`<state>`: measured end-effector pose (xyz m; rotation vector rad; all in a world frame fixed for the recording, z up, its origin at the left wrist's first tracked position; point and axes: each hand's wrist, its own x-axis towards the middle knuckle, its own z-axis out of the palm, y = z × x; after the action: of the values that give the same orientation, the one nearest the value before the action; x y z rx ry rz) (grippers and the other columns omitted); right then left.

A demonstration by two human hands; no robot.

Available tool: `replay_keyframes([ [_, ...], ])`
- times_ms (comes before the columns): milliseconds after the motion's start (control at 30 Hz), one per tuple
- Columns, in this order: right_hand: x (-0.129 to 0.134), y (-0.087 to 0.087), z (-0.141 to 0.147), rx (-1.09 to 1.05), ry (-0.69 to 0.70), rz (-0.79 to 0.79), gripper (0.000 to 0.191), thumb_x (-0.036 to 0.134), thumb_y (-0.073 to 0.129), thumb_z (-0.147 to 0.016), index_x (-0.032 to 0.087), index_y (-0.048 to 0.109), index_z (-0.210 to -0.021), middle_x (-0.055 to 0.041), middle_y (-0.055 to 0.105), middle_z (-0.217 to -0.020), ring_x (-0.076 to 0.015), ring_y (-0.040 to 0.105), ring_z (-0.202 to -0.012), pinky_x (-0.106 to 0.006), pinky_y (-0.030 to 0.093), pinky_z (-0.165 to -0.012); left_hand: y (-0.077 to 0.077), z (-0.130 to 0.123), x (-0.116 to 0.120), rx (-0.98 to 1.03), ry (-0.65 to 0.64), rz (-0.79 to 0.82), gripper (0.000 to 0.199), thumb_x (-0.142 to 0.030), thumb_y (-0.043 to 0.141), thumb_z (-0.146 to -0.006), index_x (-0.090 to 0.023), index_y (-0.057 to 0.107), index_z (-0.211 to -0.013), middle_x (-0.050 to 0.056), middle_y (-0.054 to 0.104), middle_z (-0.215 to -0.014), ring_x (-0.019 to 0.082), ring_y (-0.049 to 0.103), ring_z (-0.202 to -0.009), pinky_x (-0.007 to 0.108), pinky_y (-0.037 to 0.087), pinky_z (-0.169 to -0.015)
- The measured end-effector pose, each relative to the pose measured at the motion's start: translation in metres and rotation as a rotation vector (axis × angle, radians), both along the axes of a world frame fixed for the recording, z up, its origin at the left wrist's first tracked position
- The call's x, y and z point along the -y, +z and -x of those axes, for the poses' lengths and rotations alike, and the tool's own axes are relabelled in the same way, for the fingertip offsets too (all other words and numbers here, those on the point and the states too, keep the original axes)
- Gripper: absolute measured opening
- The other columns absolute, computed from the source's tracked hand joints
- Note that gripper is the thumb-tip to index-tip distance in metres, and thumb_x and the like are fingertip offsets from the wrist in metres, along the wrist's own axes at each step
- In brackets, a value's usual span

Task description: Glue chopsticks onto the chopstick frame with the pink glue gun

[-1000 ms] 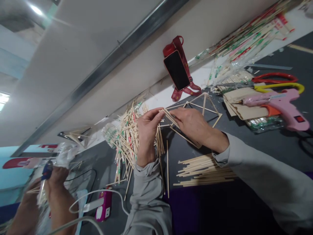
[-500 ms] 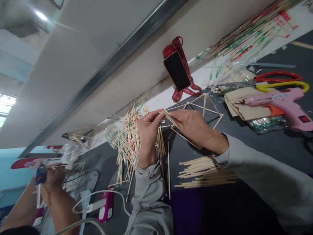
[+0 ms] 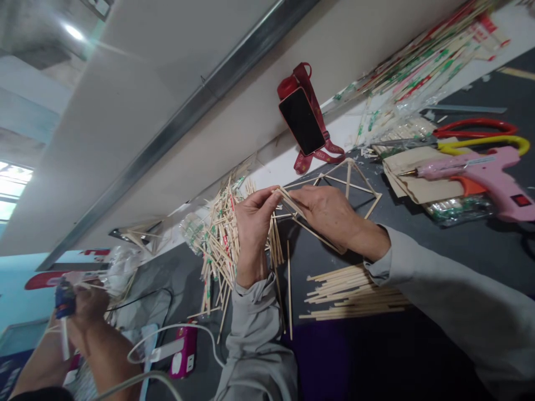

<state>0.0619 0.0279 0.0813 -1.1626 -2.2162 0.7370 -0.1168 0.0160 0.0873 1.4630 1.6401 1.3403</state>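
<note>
My left hand pinches the near tip of a frame of thin wooden sticks between thumb and fingers. On the same frame, my right hand is closed round sticks just right of that tip, and its palm hides part of them. The frame's far end, with triangular bracing, reaches right beyond my right hand over the dark table. Under and left of my left hand lies a heap of loose chopsticks, some in printed wrappers. A row of bare sticks lies below my right hand.
On the right lie a pink glue gun, scissors and wrapped chopsticks. A phone leans on a red bottle by the wall. At left, a co-worker's hand is beside a blue glue gun; a cable crosses near a magenta power block.
My hands keep their hold on the stick frame with no visible shift. The co-worker's hands and blue glue gun have moved slightly left.
</note>
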Motion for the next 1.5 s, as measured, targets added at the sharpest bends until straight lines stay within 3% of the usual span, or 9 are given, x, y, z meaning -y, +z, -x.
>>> replay_keyframes([
  [633,-0.0003,0.0023,0.0003,0.028,-0.015,-0.013,0.034,0.030,0.044,-0.104,0.022,0.073,-0.122,-0.0084,0.075,-0.100,-0.0184,0.066,-0.087,-0.029,0.033,-0.064,0.0022,-0.0022,-0.0001,0.016,-0.010,0.004,0.023,-0.035,0.086,-0.073,-0.022,0.082,-0.092,0.006,0.080,-0.093,0.018,0.073,-0.084,0.033,0.057,-0.086],
  [1500,0.0003,0.0055,0.0003,0.079,-0.016,-0.011,0.033,0.027,0.044,-0.104,0.019,0.072,-0.119,-0.0093,0.075,-0.102,-0.0195,0.068,-0.089,-0.029,0.032,-0.062,0.0036,-0.0055,0.0005,0.012,-0.011,-0.014,0.020,-0.033,0.085,-0.074,-0.022,0.082,-0.091,0.005,0.080,-0.091,0.017,0.073,-0.082,0.032,0.058,-0.084],
])
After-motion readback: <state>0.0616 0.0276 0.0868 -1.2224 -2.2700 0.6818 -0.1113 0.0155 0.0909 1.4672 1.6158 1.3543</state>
